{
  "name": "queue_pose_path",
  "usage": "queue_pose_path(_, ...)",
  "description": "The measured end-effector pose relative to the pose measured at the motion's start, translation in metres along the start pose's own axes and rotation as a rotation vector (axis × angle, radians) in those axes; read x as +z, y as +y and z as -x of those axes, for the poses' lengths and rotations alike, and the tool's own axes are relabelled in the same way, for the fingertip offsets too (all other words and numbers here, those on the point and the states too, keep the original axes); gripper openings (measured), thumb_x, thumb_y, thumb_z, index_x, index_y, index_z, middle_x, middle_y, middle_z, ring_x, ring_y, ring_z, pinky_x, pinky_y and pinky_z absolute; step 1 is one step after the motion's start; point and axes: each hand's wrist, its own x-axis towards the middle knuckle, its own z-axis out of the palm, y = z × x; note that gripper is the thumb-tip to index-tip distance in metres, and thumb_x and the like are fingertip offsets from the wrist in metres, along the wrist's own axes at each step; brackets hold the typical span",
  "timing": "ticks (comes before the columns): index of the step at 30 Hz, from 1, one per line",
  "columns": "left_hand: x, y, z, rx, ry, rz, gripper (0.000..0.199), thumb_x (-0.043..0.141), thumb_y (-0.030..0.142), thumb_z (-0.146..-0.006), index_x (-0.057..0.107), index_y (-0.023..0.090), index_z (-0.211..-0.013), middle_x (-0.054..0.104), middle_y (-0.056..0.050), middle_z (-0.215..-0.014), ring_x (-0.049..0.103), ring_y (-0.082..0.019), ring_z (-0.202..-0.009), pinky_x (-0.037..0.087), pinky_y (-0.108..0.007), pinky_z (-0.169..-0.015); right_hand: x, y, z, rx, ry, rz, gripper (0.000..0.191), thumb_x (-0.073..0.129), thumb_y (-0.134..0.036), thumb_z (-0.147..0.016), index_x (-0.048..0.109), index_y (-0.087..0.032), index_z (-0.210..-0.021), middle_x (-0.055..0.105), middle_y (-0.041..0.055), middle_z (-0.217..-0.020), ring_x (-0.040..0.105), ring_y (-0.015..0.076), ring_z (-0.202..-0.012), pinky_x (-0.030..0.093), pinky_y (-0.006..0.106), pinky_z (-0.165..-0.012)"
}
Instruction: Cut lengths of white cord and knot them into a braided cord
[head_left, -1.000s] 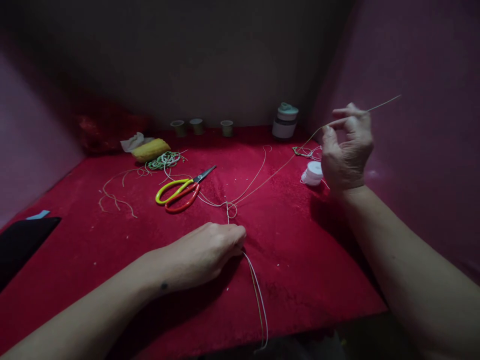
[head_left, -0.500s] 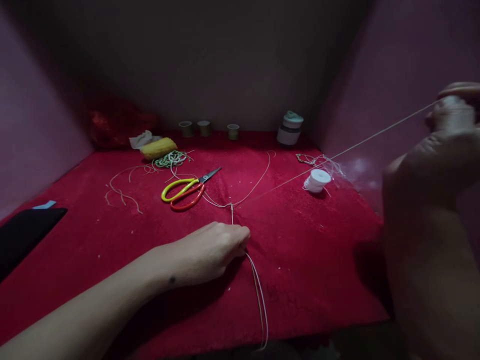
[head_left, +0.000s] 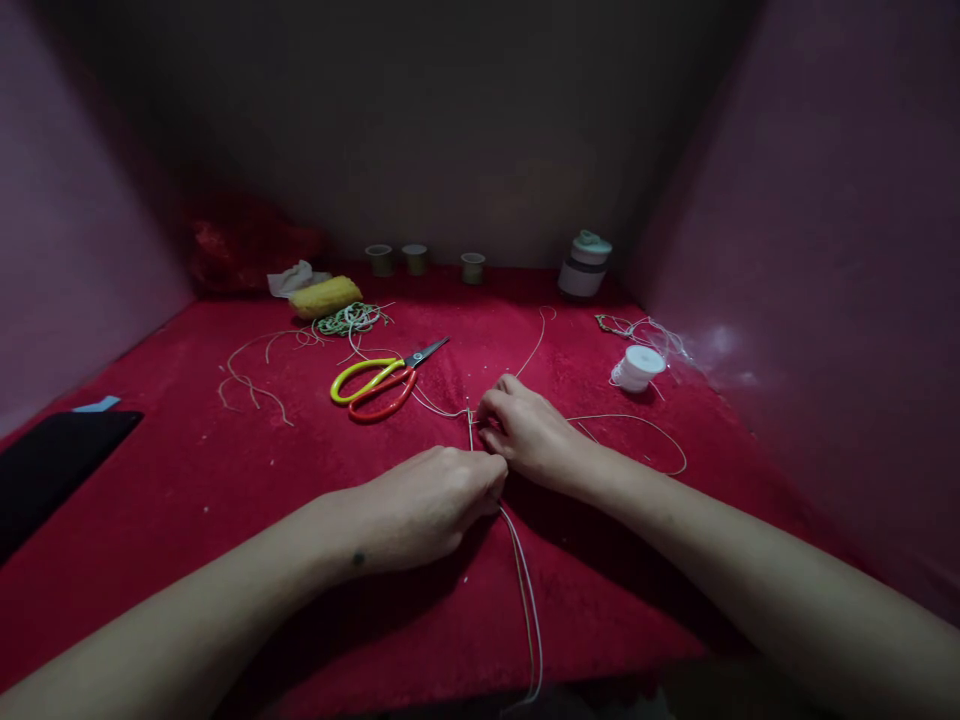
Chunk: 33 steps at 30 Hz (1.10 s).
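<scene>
Thin cords point(head_left: 529, 590) run out below my left hand point(head_left: 457, 495), which is closed around them near the middle of the red cloth. Just above it, a short upright stretch of the cords point(head_left: 470, 428) meets side strands at a small joint. My right hand point(head_left: 517, 425) is beside that joint, its fingers pinched together at a thin strand. A loose loop of cord point(head_left: 660, 432) curves out on the right behind that hand. Scissors point(head_left: 382, 385) with yellow and red handles lie left of the cords, blades pointing up and right.
A white spool point(head_left: 641, 368) lies at the right, near tangled thread point(head_left: 649, 330). Small spools point(head_left: 472, 268) and a lidded jar point(head_left: 585, 265) stand at the back. A yellow roll point(head_left: 325, 298), green-white cord point(head_left: 349, 320) and dark flat object point(head_left: 64, 470) are leftward.
My right hand has come down from the far upper right to the joint beside my left hand. The strand that stretched taut to it now lies slack in a loop.
</scene>
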Motion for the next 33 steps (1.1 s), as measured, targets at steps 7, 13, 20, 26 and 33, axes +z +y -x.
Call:
queue_pose_path(7, 0.000, 0.000, 0.000, -0.008, 0.001, 0.000, 0.015, 0.040, 0.018, -0.084, 0.042, 0.019, -0.070, 0.055, 0.000, -0.068, 0.046, -0.011, -0.054, 0.031, -0.023, -0.050, -0.004, 0.002, -0.007, 0.016, 0.042, -0.169, 0.008, 0.048, -0.013, -0.078, 0.051, -0.016, -0.071, 0.055, 0.0033, -0.071, 0.048, 0.0115, -0.063, 0.036, 0.023, -0.059)
queue_pose_path(13, -0.001, 0.000, -0.001, -0.018, 0.003, 0.029, 0.014, 0.041, 0.019, -0.084, 0.039, 0.019, -0.070, 0.054, 0.001, -0.068, 0.046, -0.010, -0.056, 0.030, -0.023, -0.051, -0.008, 0.009, -0.018, 0.062, 0.031, -0.185, 0.007, 0.053, -0.011, -0.073, 0.056, -0.015, -0.069, 0.056, 0.0003, -0.061, 0.046, 0.0089, -0.055, 0.032, 0.021, -0.053)
queue_pose_path(20, -0.004, 0.000, -0.001, 0.000, -0.024, 0.068, 0.015, 0.041, 0.016, -0.083, 0.038, 0.018, -0.068, 0.051, 0.002, -0.066, 0.042, -0.009, -0.053, 0.027, -0.023, -0.050, -0.004, 0.020, -0.027, 0.060, 0.098, -0.054, 0.007, 0.055, -0.014, -0.074, 0.062, -0.015, -0.074, 0.060, 0.0014, -0.064, 0.048, 0.0090, -0.056, 0.033, 0.021, -0.054)
queue_pose_path(26, -0.003, 0.000, -0.001, -0.014, -0.032, 0.069, 0.015, 0.041, 0.017, -0.083, 0.038, 0.018, -0.069, 0.051, 0.002, -0.067, 0.042, -0.009, -0.054, 0.027, -0.023, -0.050, -0.006, 0.016, -0.020, 0.054, 0.049, -0.094, 0.008, 0.059, -0.019, -0.074, 0.066, -0.017, -0.074, 0.059, -0.0007, -0.060, 0.045, 0.0080, -0.053, 0.031, 0.021, -0.052)
queue_pose_path(33, -0.003, -0.001, -0.002, -0.030, -0.047, 0.069, 0.015, 0.041, 0.019, -0.084, 0.038, 0.018, -0.070, 0.052, 0.002, -0.068, 0.043, -0.009, -0.055, 0.029, -0.023, -0.051, -0.002, 0.013, -0.022, 0.087, 0.047, -0.041, 0.010, 0.057, -0.020, -0.075, 0.067, -0.018, -0.075, 0.062, 0.0010, -0.064, 0.049, 0.0094, -0.056, 0.034, 0.022, -0.055)
